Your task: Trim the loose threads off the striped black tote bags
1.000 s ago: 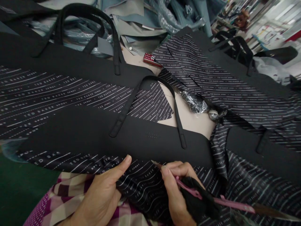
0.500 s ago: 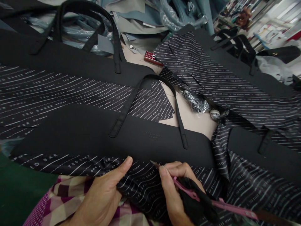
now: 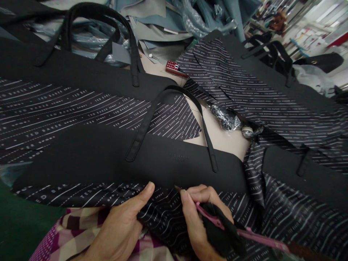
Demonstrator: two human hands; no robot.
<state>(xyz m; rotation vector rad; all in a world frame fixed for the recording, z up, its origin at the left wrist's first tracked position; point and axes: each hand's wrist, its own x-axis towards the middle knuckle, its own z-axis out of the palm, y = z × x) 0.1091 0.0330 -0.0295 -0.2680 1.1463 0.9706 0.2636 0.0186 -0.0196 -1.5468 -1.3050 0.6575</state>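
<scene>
A black bag panel (image 3: 114, 156) with two strap handles lies across the table in front of me, joined to a black lining (image 3: 163, 210) printed with white stripes. My left hand (image 3: 119, 228) grips the lining's near edge, thumb pressed on top. My right hand (image 3: 198, 217) is closed on pink-handled thread snips (image 3: 217, 223); their metal tip touches the seam between panel and lining. A scrap of black cloth hangs over the snips' handle.
More black bags with handles (image 3: 89, 21) and striped lining pieces (image 3: 244, 87) cover the table. A small red object (image 3: 174, 67) and crumpled plastic wrap (image 3: 224, 117) lie on bare tan tabletop. Grey fabric is piled at the back. My checked clothing shows at bottom left.
My right hand and the snips have slid slightly left along the seam, closer to my left thumb. The left hand keeps its grip.
</scene>
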